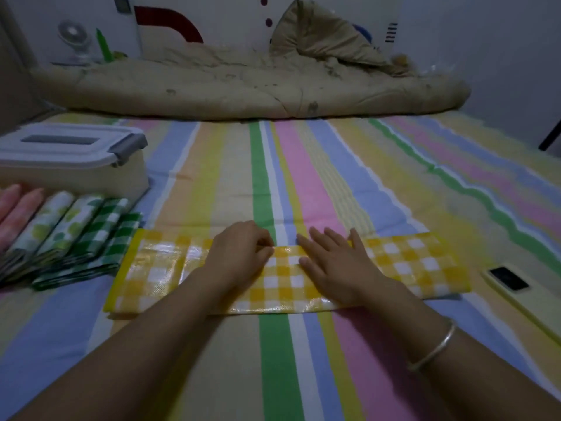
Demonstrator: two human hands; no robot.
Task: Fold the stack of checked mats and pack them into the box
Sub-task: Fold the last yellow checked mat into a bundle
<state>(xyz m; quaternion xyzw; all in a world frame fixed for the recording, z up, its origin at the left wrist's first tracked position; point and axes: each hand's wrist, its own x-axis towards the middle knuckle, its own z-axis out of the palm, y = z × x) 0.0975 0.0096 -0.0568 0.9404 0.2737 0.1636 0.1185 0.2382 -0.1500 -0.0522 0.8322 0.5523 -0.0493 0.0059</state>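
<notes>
The task looks to be partway through. A row of folded mats (76, 235), green checked, leaf-printed and pink, lies at the left of the bed (273, 177), just near of the box (76, 177). The box's lid (66, 147) is on, and none of the mats can be seen inside it, so packing appears not yet begun.

The yellow checked mat (409, 262) is the one in hand. It lies across the near middle of the bed as a long, narrow strip running left to right, its left end just beside the green checked mats. It probably needs further folds across its length to match the others.

Both hands rest on the middle of this strip. The left hand (239, 253) has its fingers curled over the mat's far edge, apparently pinching it. The right hand (337, 265) lies flat just to the right, its fingers (318, 238) straight and spread, pressing the mat onto the bed. A phone (508, 278) lies at the right, just past the strip's right end.
</notes>
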